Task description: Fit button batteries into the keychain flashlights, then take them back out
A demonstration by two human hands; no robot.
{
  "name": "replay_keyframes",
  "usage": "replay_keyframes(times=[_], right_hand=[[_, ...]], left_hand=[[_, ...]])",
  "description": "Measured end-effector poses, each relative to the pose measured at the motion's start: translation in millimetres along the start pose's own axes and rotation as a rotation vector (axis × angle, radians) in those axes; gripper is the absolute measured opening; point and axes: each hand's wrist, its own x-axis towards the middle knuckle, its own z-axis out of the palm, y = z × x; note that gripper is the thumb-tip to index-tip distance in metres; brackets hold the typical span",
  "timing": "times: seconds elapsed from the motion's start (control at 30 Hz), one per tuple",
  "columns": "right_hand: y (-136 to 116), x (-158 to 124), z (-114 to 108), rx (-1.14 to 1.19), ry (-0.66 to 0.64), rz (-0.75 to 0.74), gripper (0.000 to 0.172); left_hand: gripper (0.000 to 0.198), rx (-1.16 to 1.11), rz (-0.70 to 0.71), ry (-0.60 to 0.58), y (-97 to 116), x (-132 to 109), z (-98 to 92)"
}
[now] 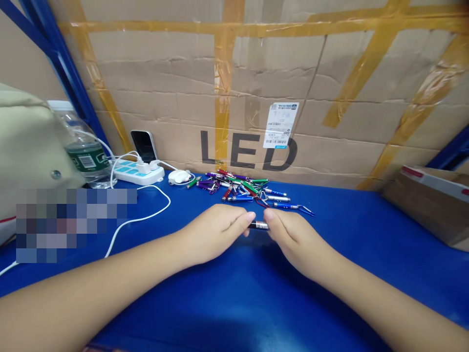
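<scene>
Both of my hands rest on the blue table (234,293) and meet at a small dark keychain flashlight (258,225). My left hand (216,230) has its fingers curled over the flashlight's left end. Pinching the right end is my right hand (293,234). Only the short silver and black middle of the flashlight shows between the fingertips. Just beyond my hands lies a pile of several small keychain flashlights (245,188) in purple, green, red and blue, some with clips.
A large taped cardboard box (256,88) marked LED walls off the back. At left are a white power strip (139,172) with cables, a phone (144,145), a water bottle (86,156) and a beige bag (29,146). A cardboard box (432,200) sits at right.
</scene>
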Motion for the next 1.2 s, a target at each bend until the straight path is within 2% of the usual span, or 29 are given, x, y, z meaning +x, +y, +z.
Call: replay_keyframes(times=[0.07, 0.13, 0.27, 0.37, 0.47, 0.53, 0.6, 0.67, 0.77, 0.83, 1.0, 1.1, 1.17, 1.2], right_hand=[[1.9, -0.9, 2.1, 0.159, -0.024, 0.088, 0.052], [4.2, -1.3, 4.3, 0.26, -0.067, 0.154, 0.053], [4.6, 0.3, 4.9, 0.185, -0.05, 0.109, 0.052], [2.8, 2.0, 2.9, 0.081, -0.011, 0.034, 0.048], [2.0, 2.2, 1.0, -0.01, -0.051, -0.027, 0.045], [1.9, 1.6, 0.1, -0.109, -0.05, -0.043, 0.044], [1.4, 1.0, 0.0, -0.143, -0.014, -0.037, 0.043], [0.6, 0.5, 1.0, -0.05, 0.006, -0.008, 0.045], [-0.1, 0.5, 4.2, 0.125, -0.034, 0.051, 0.049], [0.0, 0.8, 5.8, 0.106, -0.04, 0.048, 0.05], [-0.1, 2.0, 0.9, -0.232, -0.021, -0.027, 0.047], [-2.8, 2.6, -2.9, -0.386, -0.003, -0.081, 0.041], [-5.1, 2.8, -2.8, -0.363, 0.035, -0.108, 0.039], [-6.1, 2.8, -2.0, -0.294, 0.049, -0.101, 0.039]], left_hand=[[0.028, 0.095, 0.048, 0.033, 1.4, -0.9, 1.9], [0.022, 0.211, 0.083, 0.039, 2.4, -2.4, 2.8], [0.024, 0.316, 0.053, -0.009, 2.5, -3.8, 3.9], [0.03, 0.207, 0.038, -0.056, 0.5, -2.3, 5.3], [0.042, -0.037, -0.02, -0.11, -2.8, 0.1, 6.1], [0.05, -0.181, -0.08, -0.163, -4.3, 1.3, 6.0], [0.05, -0.215, -0.095, -0.156, -3.6, 1.6, 5.6], [0.038, -0.086, -0.038, -0.108, -0.6, 0.9, 5.3], [0.029, 0.239, 0.039, -0.079, 4.5, -0.1, 5.8], [0.027, 0.288, 0.055, -0.088, 5.4, -0.1, 6.9], [0.031, -0.2, -0.01, -0.146, -0.1, 1.9, 8.3], [0.037, -0.473, -0.133, -0.301, -1.5, 2.1, 4.9], [0.042, -0.508, -0.163, -0.35, 0.1, 1.4, 2.1], [0.041, -0.427, -0.131, -0.308, 1.4, 0.9, 1.2]])
